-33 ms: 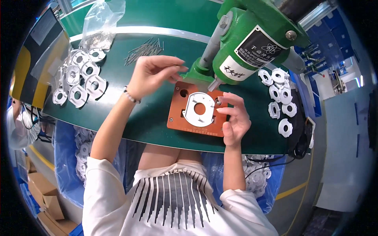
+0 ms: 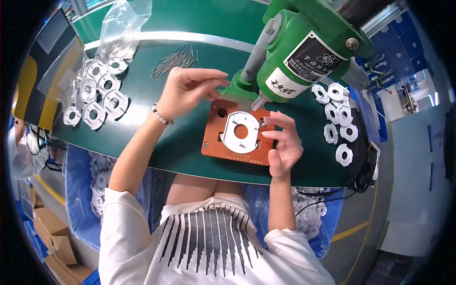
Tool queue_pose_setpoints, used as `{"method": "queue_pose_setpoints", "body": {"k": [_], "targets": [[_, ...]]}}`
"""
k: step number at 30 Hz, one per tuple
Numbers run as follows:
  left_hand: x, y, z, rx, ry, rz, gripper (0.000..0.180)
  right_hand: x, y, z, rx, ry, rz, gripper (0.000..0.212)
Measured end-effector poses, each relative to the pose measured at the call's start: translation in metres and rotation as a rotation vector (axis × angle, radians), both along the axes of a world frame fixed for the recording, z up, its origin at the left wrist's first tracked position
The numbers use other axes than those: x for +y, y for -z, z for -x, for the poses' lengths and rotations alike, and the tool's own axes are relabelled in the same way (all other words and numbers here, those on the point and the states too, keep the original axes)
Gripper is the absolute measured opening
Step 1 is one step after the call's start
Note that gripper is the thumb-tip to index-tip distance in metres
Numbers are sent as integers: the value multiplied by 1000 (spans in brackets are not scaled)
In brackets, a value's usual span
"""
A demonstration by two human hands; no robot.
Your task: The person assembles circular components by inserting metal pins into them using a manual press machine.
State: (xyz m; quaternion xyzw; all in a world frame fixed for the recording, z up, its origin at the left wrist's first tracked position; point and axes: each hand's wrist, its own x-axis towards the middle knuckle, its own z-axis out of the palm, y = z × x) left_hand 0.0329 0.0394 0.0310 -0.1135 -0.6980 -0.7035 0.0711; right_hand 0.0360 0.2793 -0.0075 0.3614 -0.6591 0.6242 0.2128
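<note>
My left grip [image 2: 187,92] hangs above the upper left of the orange-brown fixture [image 2: 212,137], thumb and fingers close together; I cannot tell whether they pinch anything as thin as the grey pins [image 2: 175,61] heaped beyond on the worktop [image 2: 171,148]. My right grip [image 2: 285,147] is spread at the fixture's right edge, fingers curled, with nothing seen between them; whether the tips touch, I cannot tell. The white plate [image 2: 231,132] lies on the fixture, its round hole uppermost; the ram [image 2: 259,102] of the green press [image 2: 267,66] sits near its upper right. To work well here, I judge, the plate must sit flush, so a light fingertip check for rocking helps; small pieces want placing straight, not tilted; both grips belong clear of the ram before any stroke.
</note>
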Motion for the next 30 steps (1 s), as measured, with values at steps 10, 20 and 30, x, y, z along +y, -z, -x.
{"method": "queue_pose_setpoints", "body": {"k": [10, 20, 30], "targets": [[27, 15, 20, 413, -111, 261, 17, 4, -4, 0, 162, 23, -237, 54], [37, 19, 0, 302, -16, 153, 14, -2, -4, -1, 327, -51, -443, 63], [41, 19, 4, 466, -12, 290, 14, -2, -3, -1, 319, -47, -430, 59]]}}
